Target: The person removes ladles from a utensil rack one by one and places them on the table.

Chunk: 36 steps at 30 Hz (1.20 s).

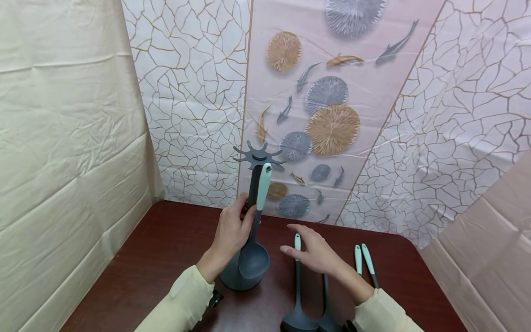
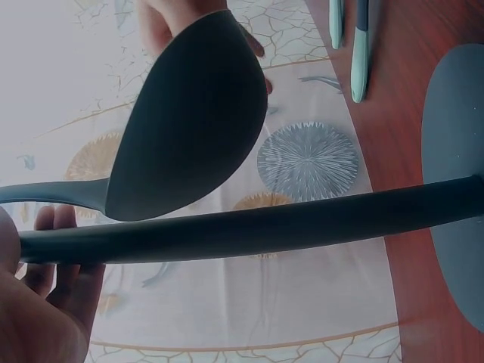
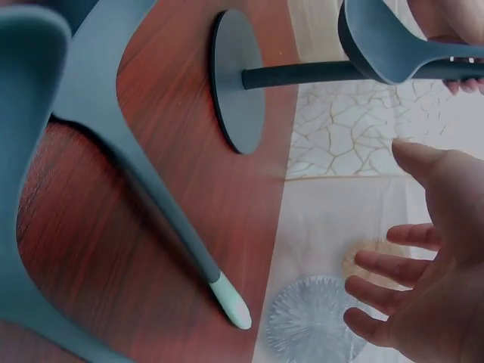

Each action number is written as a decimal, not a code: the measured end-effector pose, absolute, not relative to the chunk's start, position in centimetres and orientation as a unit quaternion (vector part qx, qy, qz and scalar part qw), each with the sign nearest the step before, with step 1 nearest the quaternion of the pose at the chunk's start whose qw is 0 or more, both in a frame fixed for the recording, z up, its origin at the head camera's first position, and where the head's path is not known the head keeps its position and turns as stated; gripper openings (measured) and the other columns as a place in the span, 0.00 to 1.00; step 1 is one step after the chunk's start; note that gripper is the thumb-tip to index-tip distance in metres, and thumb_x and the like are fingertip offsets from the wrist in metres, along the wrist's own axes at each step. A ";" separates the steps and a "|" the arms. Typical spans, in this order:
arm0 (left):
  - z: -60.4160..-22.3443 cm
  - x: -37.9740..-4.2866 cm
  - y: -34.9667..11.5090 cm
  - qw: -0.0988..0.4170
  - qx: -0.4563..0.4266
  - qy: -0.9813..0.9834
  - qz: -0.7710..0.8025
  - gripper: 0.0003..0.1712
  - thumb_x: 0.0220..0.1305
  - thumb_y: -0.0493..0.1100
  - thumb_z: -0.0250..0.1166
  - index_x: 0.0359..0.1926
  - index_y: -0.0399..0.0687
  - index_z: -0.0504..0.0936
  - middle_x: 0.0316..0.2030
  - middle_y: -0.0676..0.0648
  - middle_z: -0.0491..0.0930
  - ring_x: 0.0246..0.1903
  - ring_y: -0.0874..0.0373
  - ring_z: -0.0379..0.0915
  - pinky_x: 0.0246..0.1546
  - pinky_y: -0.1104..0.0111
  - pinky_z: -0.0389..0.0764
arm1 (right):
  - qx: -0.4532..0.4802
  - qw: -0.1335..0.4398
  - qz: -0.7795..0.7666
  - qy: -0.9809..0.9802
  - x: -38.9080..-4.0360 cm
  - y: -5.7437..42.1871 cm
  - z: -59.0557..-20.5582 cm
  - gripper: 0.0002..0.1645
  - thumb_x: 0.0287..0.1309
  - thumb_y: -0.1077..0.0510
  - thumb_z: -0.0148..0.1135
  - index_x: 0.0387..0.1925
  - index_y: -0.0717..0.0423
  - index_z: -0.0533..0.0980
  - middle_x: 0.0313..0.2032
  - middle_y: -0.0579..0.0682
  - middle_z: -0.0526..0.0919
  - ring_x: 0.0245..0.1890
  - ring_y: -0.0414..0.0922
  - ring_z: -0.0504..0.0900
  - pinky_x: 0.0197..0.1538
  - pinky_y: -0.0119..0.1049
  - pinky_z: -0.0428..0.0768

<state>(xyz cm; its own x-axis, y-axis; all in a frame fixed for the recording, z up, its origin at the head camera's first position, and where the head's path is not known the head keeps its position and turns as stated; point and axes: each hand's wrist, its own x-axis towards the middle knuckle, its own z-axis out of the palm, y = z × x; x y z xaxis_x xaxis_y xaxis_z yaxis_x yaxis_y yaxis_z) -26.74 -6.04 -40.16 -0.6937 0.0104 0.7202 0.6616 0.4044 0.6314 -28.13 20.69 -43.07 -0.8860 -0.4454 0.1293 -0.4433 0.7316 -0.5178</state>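
My left hand (image 1: 232, 228) grips the dark upright pole of a utensil stand (image 1: 254, 186), which has hooked arms fanned out at its top and a round base. A ladle (image 1: 254, 260) with a mint-green handle hangs from the stand, its dark bowl low in front of the pole. In the left wrist view the pole (image 2: 249, 231) runs past my fingers, with the ladle's bowl (image 2: 193, 121) beside it. My right hand (image 1: 313, 251) is held above a lying utensil (image 1: 297, 281), fingers spread and thumb apart. Nothing is in its grasp in the right wrist view.
Another dark utensil (image 1: 326, 299) lies under my right forearm. Further right are two mint-green handles (image 1: 358, 258) side by side on the dark red table (image 1: 166, 258). Patterned cloth (image 1: 195, 115) hangs behind the table's far edge, and pale cloth (image 1: 74, 161) hangs at the left.
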 end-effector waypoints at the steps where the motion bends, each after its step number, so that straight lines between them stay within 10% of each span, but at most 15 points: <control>1: -40.1 -26.7 -6.0 0.325 -0.218 -0.772 -0.501 0.07 0.81 0.46 0.61 0.50 0.49 0.78 0.29 0.53 0.82 0.21 0.67 0.77 0.21 0.67 0.78 | -0.240 0.001 -0.278 0.930 -28.0 20.6 -42.9 0.47 0.68 0.28 0.63 0.76 0.49 0.69 0.72 0.52 0.73 0.73 0.59 0.70 0.67 0.68 0.70; 36: -40.3 -26.8 -6.0 0.329 -0.226 -0.768 -0.501 0.05 0.81 0.44 0.61 0.50 0.50 0.77 0.30 0.53 0.85 0.23 0.66 0.80 0.22 0.67 0.79 | -0.302 -0.161 -0.337 0.877 -25.9 18.0 -38.7 0.37 0.73 0.41 0.67 0.76 0.46 0.69 0.72 0.49 0.74 0.73 0.52 0.73 0.67 0.61 0.74</control>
<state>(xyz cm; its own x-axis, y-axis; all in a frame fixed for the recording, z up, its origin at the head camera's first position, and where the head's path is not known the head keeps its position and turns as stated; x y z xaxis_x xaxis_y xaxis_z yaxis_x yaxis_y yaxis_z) -26.79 -6.05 -40.26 -0.6814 0.0173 0.7317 0.6769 0.3952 0.6210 -25.94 17.96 -38.72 -0.7663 -0.4208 0.4854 -0.6376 0.5908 -0.4944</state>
